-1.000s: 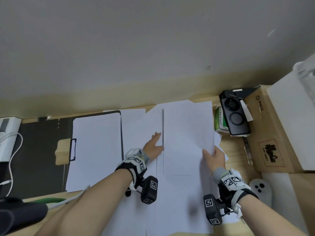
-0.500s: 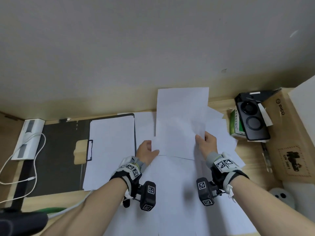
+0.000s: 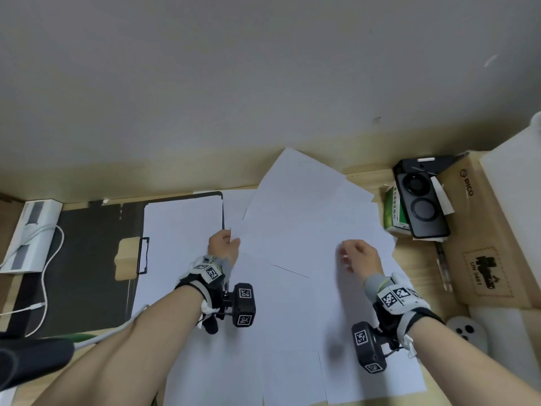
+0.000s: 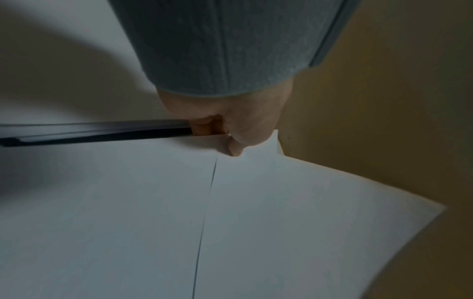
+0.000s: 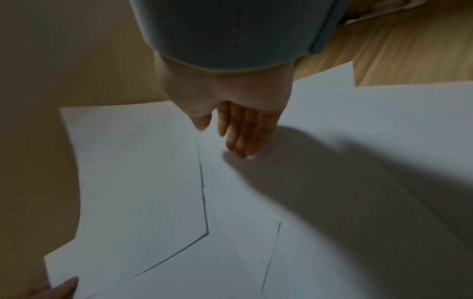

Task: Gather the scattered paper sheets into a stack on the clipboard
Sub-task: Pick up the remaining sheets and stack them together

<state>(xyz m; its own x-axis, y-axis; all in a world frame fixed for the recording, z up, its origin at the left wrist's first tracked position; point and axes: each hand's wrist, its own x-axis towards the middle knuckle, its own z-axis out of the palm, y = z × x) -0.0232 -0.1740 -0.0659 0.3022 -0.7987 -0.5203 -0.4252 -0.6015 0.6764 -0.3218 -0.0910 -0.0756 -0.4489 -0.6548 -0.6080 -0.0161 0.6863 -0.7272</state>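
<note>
A black clipboard [image 3: 187, 197] lies at the left with one white sheet [image 3: 181, 247] on it and its clip [image 3: 143, 254] on the left side. Several loose white sheets [image 3: 292, 332] overlap across the middle of the table. My left hand [image 3: 224, 244] pinches the near left corner of a tilted sheet [image 3: 298, 206], right beside the clipboard's black edge [image 4: 94, 131]. The thumb [image 4: 235, 147] presses on top of that sheet [image 4: 307, 202]. My right hand [image 3: 355, 254] hovers over the pile with fingers [image 5: 240, 137] nearly straight, tips touching the paper [image 5: 358, 131].
A black device [image 3: 421, 206] and a green box [image 3: 393, 209] stand at the back right beside a cardboard box [image 3: 480, 230]. A white controller [image 3: 465, 332] lies at the right. A power strip [image 3: 32, 232] with a white cable sits far left. The wall is close behind.
My right hand has let go of the sheet and moved right and nearer. The sheet, now held by the left hand alone, has swung to a tilt toward the left.
</note>
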